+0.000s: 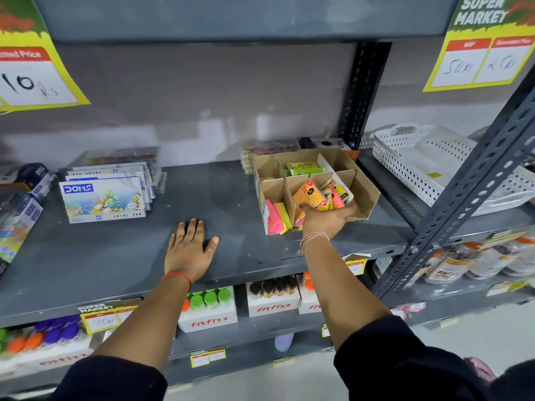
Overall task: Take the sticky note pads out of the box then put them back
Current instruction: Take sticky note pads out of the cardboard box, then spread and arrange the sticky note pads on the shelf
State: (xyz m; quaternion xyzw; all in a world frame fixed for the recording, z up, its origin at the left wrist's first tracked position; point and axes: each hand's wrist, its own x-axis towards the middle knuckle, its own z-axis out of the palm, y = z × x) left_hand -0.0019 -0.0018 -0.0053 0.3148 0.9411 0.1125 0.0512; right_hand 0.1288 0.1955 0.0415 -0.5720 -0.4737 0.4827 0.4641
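A cardboard box (364, 189) with dividers sits on the grey shelf (231, 198), right of centre. Its compartments hold sticky note pads: green ones (304, 168) at the back, pink and yellow ones (278, 218) at the front left. My right hand (324, 218) reaches into the box's front and is shut on a bundle of pads (318, 198), an orange-wrapped one foremost with pink and yellow ones beside it. My left hand (189, 247) lies flat on the shelf, fingers spread, holding nothing, well left of the box.
DOMS colour boxes (104, 198) stand at the shelf's left. More stationery packs (269, 149) lie behind the box. A white perforated basket (434, 163) sits on the neighbouring shelf to the right, past a slotted upright post (362, 91). Fitfizz bottle cartons (208, 311) fill the lower shelf.
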